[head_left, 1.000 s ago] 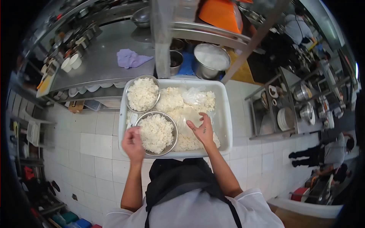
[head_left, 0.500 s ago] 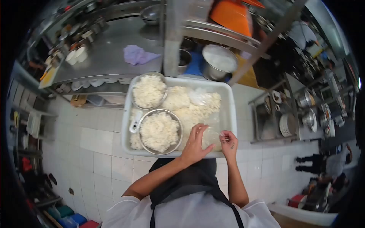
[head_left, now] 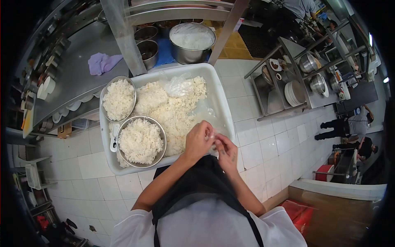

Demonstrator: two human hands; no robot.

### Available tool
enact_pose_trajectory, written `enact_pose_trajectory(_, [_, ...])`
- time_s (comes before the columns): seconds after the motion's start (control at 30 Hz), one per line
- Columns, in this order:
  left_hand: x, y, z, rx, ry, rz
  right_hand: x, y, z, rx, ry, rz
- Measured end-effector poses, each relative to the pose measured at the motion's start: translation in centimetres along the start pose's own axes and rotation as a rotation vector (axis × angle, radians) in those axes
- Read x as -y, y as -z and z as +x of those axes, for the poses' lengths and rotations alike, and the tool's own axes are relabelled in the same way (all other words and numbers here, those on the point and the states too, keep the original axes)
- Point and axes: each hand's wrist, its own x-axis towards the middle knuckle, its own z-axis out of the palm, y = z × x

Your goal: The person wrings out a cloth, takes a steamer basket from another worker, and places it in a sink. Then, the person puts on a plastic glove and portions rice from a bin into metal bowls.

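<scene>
Clear plastic point(head_left: 212, 135) is just right of the frame's centre, pinched in the grip of both the left hand point(head_left: 199, 142) and the right hand point(head_left: 226, 153). Beneath and beyond them, a white tub point(head_left: 221, 99) holds loose rice point(head_left: 170, 113) and, at its left, two metal bowls point(head_left: 141, 166) heaped with rice; a purple cloth point(head_left: 103, 63) lies on the counter point(head_left: 74, 68) at upper left.

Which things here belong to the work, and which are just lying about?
Apparently in use:
- left hand
- right hand
- clear plastic at their fingertips
- white tub
- loose rice
- nearer rice bowl
- farther rice bowl

Apparently just about:
- purple cloth
- stacked plates
- metal pot
</scene>
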Motion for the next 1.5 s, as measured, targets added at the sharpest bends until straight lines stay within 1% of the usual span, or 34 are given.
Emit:
enact_pose_trajectory(0.03, [-0.3,0.0,-0.1,0.003,-0.109,0.0,-2.4,-0.2,1.0,0.005,-0.043,0.073])
enact_pose_trajectory(0.07, [-0.5,-0.1,-0.2,-0.005,-0.108,0.004,-3.1,-0.7,1.7,0.016,-0.086,0.146])
enact_pose_trajectory(0.1, [-0.6,0.0,-0.3,0.016,-0.192,0.033,-3.8,-1.2,1.9,0.056,-0.229,0.399])
enact_pose_trajectory(0.13, [-0.7,0.1,-0.6,0.045,-0.273,0.064,-4.4,-1.6,2.0,0.061,-0.235,0.403])
enact_pose_trajectory(0.17, [-0.9,0.3,-1.1,0.123,-0.202,0.09,-4.3,-2.2,2.3,0.16,-0.289,0.652])
enact_pose_trajectory(0.2, [-0.9,0.5,-1.2,0.126,-0.203,0.094,-4.1,-2.7,2.9,0.259,-0.335,0.899])
enact_pose_trajectory(0.23, [-1.0,0.6,-1.3,0.098,-0.222,0.108,-3.8,-3.2,3.4,0.258,-0.334,0.902])
enact_pose_trajectory(0.3, [-1.3,1.0,-1.5,0.072,-0.241,0.121,-3.0,-4.2,4.2,0.316,-0.228,1.026])
enact_pose_trajectory(0.33, [-1.5,1.3,-1.5,0.041,-0.241,0.118,-2.9,-4.5,4.6,0.313,-0.225,1.026])
enact_pose_trajectory(0.4, [-1.4,1.8,-1.6,0.019,-0.252,0.107,-2.9,-4.7,5.4,0.14,-0.341,1.009])
enact_pose_trajectory(0.43, [-0.9,2.0,-1.6,0.002,-0.189,0.137,-3.7,-4.9,6.1,0.132,-0.329,1.012])
enact_pose_trajectory(0.47, [-0.5,2.4,-1.6,-0.015,-0.128,0.17,-4.1,-5.4,6.9,0.021,-0.386,1.308])
enact_pose_trajectory(0.5, [-0.1,2.7,-1.5,-0.023,-0.128,0.185,-4.5,-5.6,7.6,-0.089,-0.439,1.605])
enact_pose_trajectory(0.53, [0.1,2.8,-1.4,-0.017,-0.14,0.187,-4.9,-5.4,7.9,-0.09,-0.426,1.614])
enact_pose_trajectory(0.6, [0.2,2.9,-1.5,0.005,-0.212,0.238,-2.4,-5.3,7.5,0.062,-0.399,1.778])
enact_pose_trajectory(0.63, [0.1,2.9,-1.5,0.01,-0.219,0.24,-2.0,-5.4,7.5,0.06,-0.392,1.784])
enact_pose_trajectory(0.7, [-0.4,2.7,-1.5,0.114,-0.187,0.155,-1.5,-5.3,7.6,0.264,-0.187,1.736])
enact_pose_trajectory(0.73, [-0.6,2.4,-1.6,0.118,-0.195,0.153,-1.7,-5.3,8.0,0.262,-0.177,1.737])
enact_pose_trajectory(0.8, [-1.1,1.9,-1.9,0.173,-0.248,0.105,-2.7,-5.7,8.9,0.384,-0.165,1.733])
enact_pose_trajectory(0.83, [-1.2,1.8,-1.8,0.171,-0.252,0.107,-3.3,-6.1,9.0,0.389,-0.162,1.734])
enact_pose_trajectory(0.9, [-1.9,1.9,-1.8,0.144,-0.331,0.121,-3.6,-7.0,8.6,0.338,-0.006,1.264])
enact_pose_trajectory(0.93, [-1.7,1.9,-1.9,0.135,-0.321,0.124,-3.7,-7.0,8.6,0.348,-0.017,1.262])
enact_pose_trajectory(1.0, [-1.5,2.1,-1.9,0.161,-0.361,0.156,-2.6,-6.6,8.6,0.217,-0.233,1.225])
enact_pose_trajectory(1.03, [-1.5,2.1,-2.0,0.156,-0.358,0.16,-2.7,-6.4,8.7,0.223,-0.237,1.225])
enact_pose_trajectory(1.1, [-1.7,1.8,-2.3,0.178,-0.383,0.141,-2.6,-6.1,8.7,0.316,-0.181,1.189])
enact_pose_trajectory(1.23, [-2.2,1.4,-2.6,0.208,-0.405,0.123,-0.7,-5.7,8.5,0.377,-0.187,1.136])
enact_pose_trajectory(1.3, [-2.2,1.3,-2.8,0.231,-0.424,0.127,-0.4,-5.5,9.3,0.485,-0.186,1.05])
enact_pose_trajectory(1.33, [-2.1,1.3,-2.8,0.231,-0.423,0.125,-0.4,-5.3,9.5,0.484,-0.187,1.05])
enact_pose_trajectory(1.4, [-2.1,1.4,-2.9,0.244,-0.403,0.111,0.8,-4.8,9.4,0.389,-0.297,0.99])
enact_pose_trajectory(1.43, [-2.1,1.4,-3.0,0.243,-0.402,0.111,0.7,-4.6,9.6,0.389,-0.299,0.989])
enact_pose_trajectory(1.5, [-2.0,1.1,-3.4,0.297,-0.406,0.094,0.2,-4.5,10.0,0.531,-0.33,1.122])
